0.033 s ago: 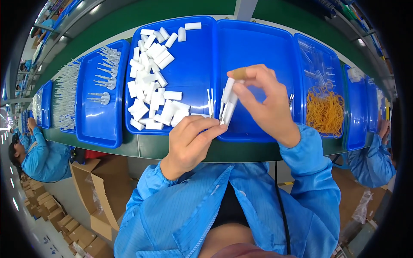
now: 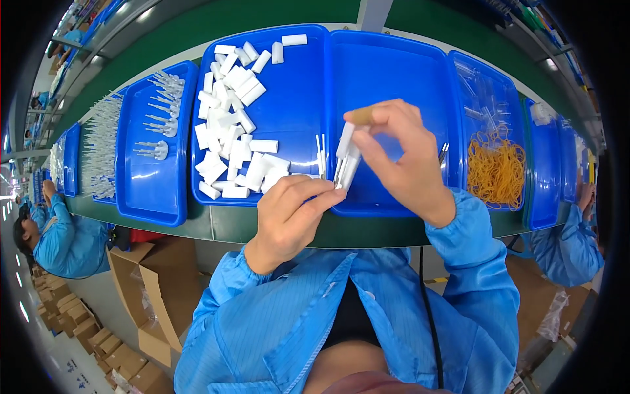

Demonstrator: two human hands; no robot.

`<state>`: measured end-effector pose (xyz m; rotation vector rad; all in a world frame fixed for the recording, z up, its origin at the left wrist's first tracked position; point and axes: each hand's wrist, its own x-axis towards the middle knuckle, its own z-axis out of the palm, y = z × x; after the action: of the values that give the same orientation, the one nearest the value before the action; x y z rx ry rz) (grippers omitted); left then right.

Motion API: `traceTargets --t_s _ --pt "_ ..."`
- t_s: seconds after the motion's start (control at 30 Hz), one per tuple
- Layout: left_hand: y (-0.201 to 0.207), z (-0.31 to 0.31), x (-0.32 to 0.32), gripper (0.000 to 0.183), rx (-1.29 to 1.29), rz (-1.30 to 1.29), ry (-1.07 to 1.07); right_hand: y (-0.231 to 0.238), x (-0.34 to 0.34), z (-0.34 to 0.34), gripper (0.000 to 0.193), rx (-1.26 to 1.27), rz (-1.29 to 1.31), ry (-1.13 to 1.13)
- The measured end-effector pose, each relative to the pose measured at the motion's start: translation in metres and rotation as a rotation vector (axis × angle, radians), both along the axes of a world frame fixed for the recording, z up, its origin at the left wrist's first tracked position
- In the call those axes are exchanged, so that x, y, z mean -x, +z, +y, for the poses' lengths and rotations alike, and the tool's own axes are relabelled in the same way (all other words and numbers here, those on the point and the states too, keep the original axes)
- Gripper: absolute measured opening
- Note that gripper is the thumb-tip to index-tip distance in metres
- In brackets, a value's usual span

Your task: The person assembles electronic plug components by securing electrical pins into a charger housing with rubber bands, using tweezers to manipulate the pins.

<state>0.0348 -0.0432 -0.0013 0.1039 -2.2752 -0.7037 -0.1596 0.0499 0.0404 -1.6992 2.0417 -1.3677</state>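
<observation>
A slim white plastic piece [image 2: 346, 154], with a dark slit or thin rod showing low on its side, stands tilted between my hands. My left hand [image 2: 289, 220] pinches its lower end between thumb and fingers. Closed on its upper end are the thumb and index finger of my right hand [image 2: 410, 157]; a tan wrap covers that index tip. Both hands are over the near edges of two blue trays. Thin white sticks [image 2: 321, 154] stand beside the piece. Many white blocks [image 2: 243, 131] lie loosely in the left tray [image 2: 295, 98], left of my hands.
Right of my hands, a blue tray holds orange rubber bands [image 2: 495, 171] and clear plastic pieces [image 2: 482, 85]. Thin metallic rods [image 2: 444, 152] show beside my right wrist. Leftward are stemmed white parts [image 2: 152, 151] in a tray, a cardboard box [image 2: 157, 289] and a co-worker [image 2: 69, 240].
My right hand has shifted very slightly left and down, and the top of the white piece leans a little with it. My left hand stays in place.
</observation>
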Motion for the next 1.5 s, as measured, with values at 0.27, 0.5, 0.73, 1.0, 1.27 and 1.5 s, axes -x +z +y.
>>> traceTargets --t_s 0.27,0.5,0.73,1.0,1.27,1.5 --pt "-0.002 -0.003 -0.002 0.038 0.033 0.006 0.009 -0.008 -0.008 -0.007 0.016 -0.016 -0.636 0.059" --pt "-0.003 -0.003 0.001 0.037 -0.021 0.042 0.011 -0.008 -0.017 -0.018 0.019 0.057 -0.611 0.038" --pt "-0.006 -0.004 0.002 0.039 -0.029 0.089 0.040 -0.012 -0.017 -0.019 0.020 0.037 -0.809 0.052" --pt "-0.003 0.004 0.004 0.030 -0.105 0.079 0.048 -0.015 -0.019 -0.007 0.019 -0.022 -0.747 -0.016" --pt "-0.003 0.001 0.007 0.032 -0.072 0.078 0.023 -0.020 0.000 0.006 0.018 -0.039 -0.980 0.168" --pt "-0.007 0.002 0.001 0.047 -0.178 0.174 -0.007 -0.015 -0.003 0.007 0.025 -0.125 -0.657 0.329"
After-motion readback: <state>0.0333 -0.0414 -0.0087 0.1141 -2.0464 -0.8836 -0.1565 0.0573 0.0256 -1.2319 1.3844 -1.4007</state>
